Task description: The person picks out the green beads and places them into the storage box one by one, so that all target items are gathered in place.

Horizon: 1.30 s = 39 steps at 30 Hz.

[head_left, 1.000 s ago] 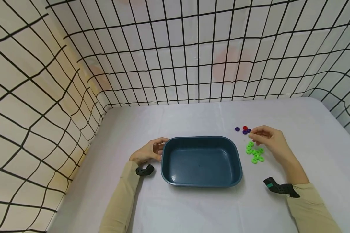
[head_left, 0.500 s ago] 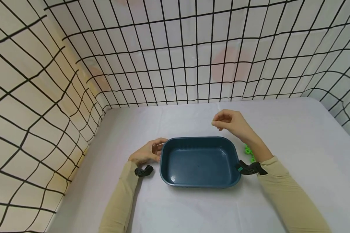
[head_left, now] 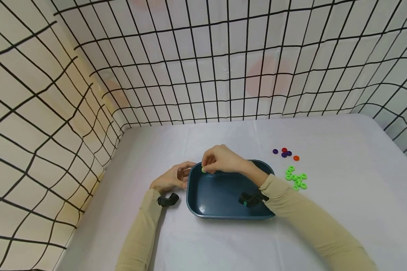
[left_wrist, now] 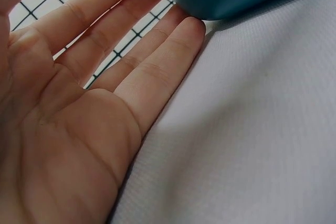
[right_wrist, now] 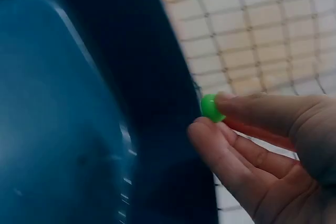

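In the head view my right hand (head_left: 222, 160) is over the back left part of a dark blue tray (head_left: 230, 217). It pinches a small green ring (right_wrist: 211, 108) between thumb and finger, seen closely in the right wrist view near the tray wall. My left hand (head_left: 171, 177) rests on the table at the tray's left end. Its fingers (left_wrist: 157, 77) extend toward the tray and touch its side in the left wrist view. The right forearm hides the tray's right rear corner.
Several green rings (head_left: 294, 177) lie in a cluster to the right of the tray. Behind them are a few purple rings (head_left: 275, 151), a red ring (head_left: 284, 149) and an orange ring (head_left: 296, 158). Black netting (head_left: 203, 56) rises behind the white table (head_left: 224, 241).
My right hand has swung left from the ring clusters, behind and then over the tray, carrying the green ring. An orange ring now shows where the hand was. The left hand stays put.
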Tool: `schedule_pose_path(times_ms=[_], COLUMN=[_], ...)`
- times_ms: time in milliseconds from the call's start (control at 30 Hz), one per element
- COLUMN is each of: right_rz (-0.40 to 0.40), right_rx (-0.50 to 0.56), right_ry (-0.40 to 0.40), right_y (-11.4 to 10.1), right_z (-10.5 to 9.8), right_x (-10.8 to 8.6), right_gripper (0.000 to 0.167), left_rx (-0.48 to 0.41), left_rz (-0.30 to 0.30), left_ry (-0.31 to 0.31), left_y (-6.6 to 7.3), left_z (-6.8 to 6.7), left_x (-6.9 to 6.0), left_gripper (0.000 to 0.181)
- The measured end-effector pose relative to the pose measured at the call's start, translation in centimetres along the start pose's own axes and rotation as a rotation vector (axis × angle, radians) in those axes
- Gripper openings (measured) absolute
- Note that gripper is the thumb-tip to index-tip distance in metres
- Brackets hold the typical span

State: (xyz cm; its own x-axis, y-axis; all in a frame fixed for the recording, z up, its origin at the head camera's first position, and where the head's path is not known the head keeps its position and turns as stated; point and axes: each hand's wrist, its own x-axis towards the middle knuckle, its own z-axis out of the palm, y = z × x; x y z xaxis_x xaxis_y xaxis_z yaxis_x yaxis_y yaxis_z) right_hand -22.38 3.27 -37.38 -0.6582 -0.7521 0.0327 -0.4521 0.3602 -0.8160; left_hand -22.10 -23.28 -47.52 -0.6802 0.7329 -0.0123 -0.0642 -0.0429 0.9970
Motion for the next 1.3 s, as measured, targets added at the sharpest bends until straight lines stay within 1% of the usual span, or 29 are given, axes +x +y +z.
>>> schedule_pose_path(times_ms=[167, 233, 333, 433, 733, 833, 900, 967, 1000, 1067, 1167, 1233, 1300], right_rz=[0.046, 0.054, 0.058, 0.068, 0.06, 0.052, 0.033, 0.01, -0.007, -0.03, -0.026, 0.013, 0.066], right_rx=[-0.134, -0.198, -0.262, -0.275, -0.259, -0.24, -0.217, -0.186, -0.168, -0.142, -0.112, -0.097, -0.093], right_ry=[-0.184, -0.233, -0.278, -0.299, -0.31, -0.312, -0.312, -0.285, -0.266, -0.197, -0.04, 0.072, 0.171], right_y=[0.2, 0.5, 0.8, 0.9, 1.0, 0.9, 0.8, 0.5, 0.3, 0.0, -0.2, 0.2, 1.1], right_z=[2.5, 3.3, 3.9, 4.2, 4.4, 4.1, 3.6, 2.3, 1.4, -1.0, -5.0, -7.2, -8.8], right_x=[1.2, 1.4, 1.7, 1.8, 2.0, 2.0, 1.9, 1.4, 1.0, 0.0, -2.6, -4.8, -7.2], right_gripper=[0.003, 0.006, 0.009, 0.009, 0.006, 0.004, 0.004, 0.008, 0.011, 0.016, 0.018, 0.018, 0.019], left_rx=[-0.008, -0.004, 0.006, 0.012, 0.007, 0.006, 0.007, 0.009, 0.011, 0.016, 0.014, 0.013, 0.005], left_rz=[0.003, 0.007, 0.007, 0.005, 0.005, -0.002, 0.0, -0.001, -0.004, -0.005, -0.003, 0.003, 0.004], left_ry=[-0.006, 0.001, 0.012, 0.015, 0.018, 0.016, 0.013, 0.012, 0.014, 0.017, 0.022, 0.018, 0.013], left_y=[0.0, 0.0, 0.1, 0.1, 0.1, 0.1, 0.1, 0.2, 0.2, 0.2, 0.3, 0.3, 0.2], left_z=[0.0, 0.0, 0.0, 0.0, -0.2, -0.2, -0.1, -0.1, 0.0, 0.1, 0.1, 0.1, 0.1], left_x=[0.1, 0.1, 0.0, 0.0, -0.1, -0.1, -0.1, -0.1, -0.1, 0.0, 0.0, 0.0, 0.0], left_gripper=[0.076, 0.076, 0.077, 0.076, 0.078, 0.077, 0.076, 0.076, 0.077, 0.079, 0.081, 0.082, 0.082])
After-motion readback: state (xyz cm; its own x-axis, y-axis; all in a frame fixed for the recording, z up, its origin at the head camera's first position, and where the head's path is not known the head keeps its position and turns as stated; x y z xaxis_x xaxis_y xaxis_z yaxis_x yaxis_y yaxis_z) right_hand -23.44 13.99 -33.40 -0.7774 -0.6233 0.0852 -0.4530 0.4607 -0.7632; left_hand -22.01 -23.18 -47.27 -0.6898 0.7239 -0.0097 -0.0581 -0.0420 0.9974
